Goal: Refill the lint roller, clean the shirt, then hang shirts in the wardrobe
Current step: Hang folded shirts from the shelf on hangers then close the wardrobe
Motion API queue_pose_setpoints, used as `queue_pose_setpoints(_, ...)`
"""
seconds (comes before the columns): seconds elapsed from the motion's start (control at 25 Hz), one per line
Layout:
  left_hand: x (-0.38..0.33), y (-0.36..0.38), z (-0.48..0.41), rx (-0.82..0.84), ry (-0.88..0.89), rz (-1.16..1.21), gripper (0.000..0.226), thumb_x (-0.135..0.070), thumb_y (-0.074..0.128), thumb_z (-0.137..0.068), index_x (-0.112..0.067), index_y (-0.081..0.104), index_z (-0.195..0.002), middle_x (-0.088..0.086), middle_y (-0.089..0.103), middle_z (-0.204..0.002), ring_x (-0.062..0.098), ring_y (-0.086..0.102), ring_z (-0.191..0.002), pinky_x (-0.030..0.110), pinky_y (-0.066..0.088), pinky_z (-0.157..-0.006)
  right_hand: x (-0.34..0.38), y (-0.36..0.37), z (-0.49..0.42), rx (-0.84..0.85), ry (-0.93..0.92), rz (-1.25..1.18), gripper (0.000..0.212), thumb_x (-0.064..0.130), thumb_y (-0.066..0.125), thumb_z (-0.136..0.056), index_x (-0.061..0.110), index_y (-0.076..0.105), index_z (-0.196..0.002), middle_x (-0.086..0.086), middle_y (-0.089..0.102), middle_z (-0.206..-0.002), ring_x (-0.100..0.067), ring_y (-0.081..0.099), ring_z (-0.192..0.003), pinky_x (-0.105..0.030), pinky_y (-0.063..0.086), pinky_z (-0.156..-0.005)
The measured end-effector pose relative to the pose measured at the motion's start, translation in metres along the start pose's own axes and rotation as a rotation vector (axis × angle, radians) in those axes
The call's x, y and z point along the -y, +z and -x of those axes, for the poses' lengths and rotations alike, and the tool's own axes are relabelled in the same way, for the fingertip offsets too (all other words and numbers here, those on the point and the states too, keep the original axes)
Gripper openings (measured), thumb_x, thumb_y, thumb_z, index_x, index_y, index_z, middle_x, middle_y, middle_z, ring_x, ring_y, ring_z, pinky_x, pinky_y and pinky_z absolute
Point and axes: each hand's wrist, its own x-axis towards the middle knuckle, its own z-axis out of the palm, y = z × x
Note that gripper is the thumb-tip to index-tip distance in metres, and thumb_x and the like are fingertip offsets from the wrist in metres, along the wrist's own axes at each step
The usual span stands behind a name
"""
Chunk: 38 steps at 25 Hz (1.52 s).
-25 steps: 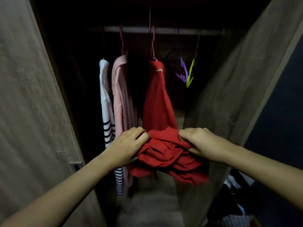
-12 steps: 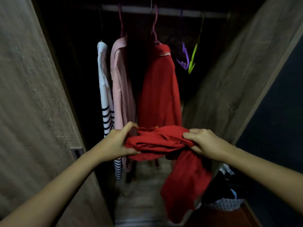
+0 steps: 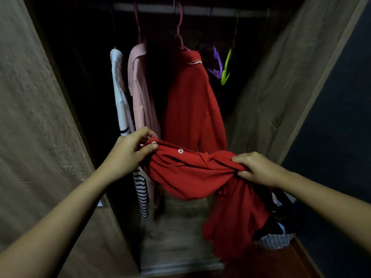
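Red shirt [image 3: 190, 173] is stretched crosswise between both hands in my head view, in front of the open wardrobe [image 3: 271, 97] and below the clothes on the rail [image 3: 200, 10]. My left hand [image 3: 128, 153] pinches its buttoned edge between thumb and fingers, just left of a white button [image 3: 180, 151]. My right hand [image 3: 259, 169] is clenched around a bunched fold at the other end, and the rest of the cloth hangs down below that fist. The shirt sags a little between the two grips.

Behind it, a second red shirt [image 3: 192, 101] hangs on a pink hanger [image 3: 179, 27]. To its left hang a pink shirt [image 3: 142, 97] and a white striped top [image 3: 120, 101]. A purple hanger [image 3: 217, 65] and a green hanger [image 3: 226, 65] hang bare to the right. A basket of laundry [image 3: 275, 240] sits low on the right, partly hidden by the hanging cloth.
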Motion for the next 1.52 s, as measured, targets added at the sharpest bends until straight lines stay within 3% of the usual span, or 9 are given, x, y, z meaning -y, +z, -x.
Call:
queue_pose_setpoints(0.16, -0.004, 0.007, -0.013, -0.25, -0.024, -0.296, 0.026, -0.04, 0.062, -0.085, -0.015, 0.066, -0.09, 0.011, 0.07, -0.079, 0.029, 0.067, -0.077, 0.036, 0.052, -0.068, 0.013, -0.002, 0.01, -0.084, 0.015, -0.042, 0.012, 0.013, 0.057, -0.072, 0.019, 0.047, -0.073, 0.004, 0.056, -0.073, -0.013, 0.053, -0.072, -0.03, 0.041, -0.066)
queue_pose_setpoints(0.28, 0.007, 0.013, -0.013, -0.07, 0.021, -0.449, 0.033, -0.049, 0.052, -0.085, -0.017, 0.06, -0.084, 0.015, 0.058, -0.07, 0.033, 0.057, -0.077, 0.038, 0.046, -0.065, 0.022, 0.008, 0.018, -0.181, 0.041, -0.029, 0.012, 0.013, 0.054, -0.071, 0.022, 0.045, -0.071, 0.005, 0.051, -0.069, -0.021, 0.057, -0.073, -0.027, 0.035, -0.063)
queue_pose_setpoints(0.44, 0.012, 0.017, 0.016, 0.4, -0.03, 0.361, 0.024, -0.048, 0.055, -0.084, -0.026, 0.056, -0.075, -0.004, 0.049, -0.067, 0.006, 0.046, -0.066, 0.024, 0.042, -0.062, 0.011, 0.016, 0.027, -0.366, 0.124, -0.072, 0.013, 0.014, 0.051, -0.073, 0.024, 0.043, -0.076, -0.006, 0.06, -0.07, -0.027, 0.06, -0.069, -0.032, 0.043, -0.059)
queue_pose_setpoints(0.6, 0.019, 0.048, 0.047, 0.429, -0.376, 0.8, 0.059, -0.078, 0.04, -0.074, -0.025, 0.065, -0.065, -0.003, 0.052, -0.06, 0.006, 0.047, -0.055, 0.024, 0.045, -0.057, 0.002, 0.014, 0.029, -0.407, 0.088, -0.031, 0.019, 0.01, 0.053, -0.071, 0.023, 0.04, -0.075, -0.006, 0.058, -0.068, -0.025, 0.057, -0.063, -0.029, 0.042, -0.057)
queue_pose_setpoints(0.8, 0.045, 0.061, 0.043, 0.766, -0.447, 0.234, 0.044, -0.041, 0.06, -0.074, 0.0, 0.064, -0.087, 0.008, 0.057, -0.077, 0.017, 0.049, -0.069, 0.032, 0.045, -0.067, 0.007, 0.015, 0.019, -0.388, -0.009, 0.056, 0.017, 0.012, 0.047, -0.067, 0.021, 0.039, -0.079, -0.006, 0.053, -0.069, -0.024, 0.053, -0.065, -0.025, 0.031, -0.058)
queue_pose_setpoints(0.96, 0.035, 0.071, 0.045, 1.194, -0.611, -0.192, 0.014, -0.025, 0.055, -0.088, -0.016, 0.055, -0.078, -0.006, 0.054, -0.052, 0.002, 0.045, -0.032, 0.019, 0.038, -0.04, 0.011, 0.017, 0.013, -0.484, -0.103, 0.056, 0.018, 0.017, 0.041, -0.063, 0.02, 0.038, -0.08, 0.004, 0.04, -0.07, -0.016, 0.044, -0.063, -0.023, 0.03, -0.057)
queue_pose_setpoints(1.16, 0.03, 0.077, 0.041, 0.935, -0.566, -0.327, 0.016, -0.017, 0.055, -0.088, -0.011, 0.069, -0.084, -0.015, 0.063, -0.049, -0.003, 0.059, -0.048, 0.015, 0.043, -0.051, 0.009, 0.012, 0.012, -0.44, -0.142, 0.099, 0.018, 0.016, 0.042, -0.064, 0.021, 0.036, -0.08, -0.001, 0.043, -0.068, -0.018, 0.046, -0.06, -0.022, 0.03, -0.056)
queue_pose_setpoints(1.36, 0.032, 0.067, 0.026, -0.014, -0.228, -0.064, 0.022, -0.03, 0.069, -0.081, -0.014, 0.067, -0.066, -0.002, 0.055, -0.056, 0.012, 0.051, -0.061, 0.029, 0.043, -0.06, 0.009, 0.041, 0.036, -0.177, -0.335, 0.333, 0.017, 0.023, 0.045, -0.065, 0.021, 0.039, -0.081, 0.0, 0.055, -0.065, -0.019, 0.059, -0.057, -0.023, 0.038, -0.04)
queue_pose_setpoints(1.52, -0.007, 0.069, 0.011, -0.049, -0.153, 0.334, 0.018, -0.039, 0.058, -0.087, -0.027, 0.058, -0.074, -0.015, 0.056, -0.062, -0.004, 0.047, -0.06, 0.022, 0.04, -0.063, 0.023, 0.076, 0.048, 0.031, -0.39, 0.421, 0.028, 0.046, 0.059, -0.071, 0.025, 0.042, -0.076, 0.007, 0.058, -0.061, -0.015, 0.059, -0.048, -0.02, 0.035, -0.035)
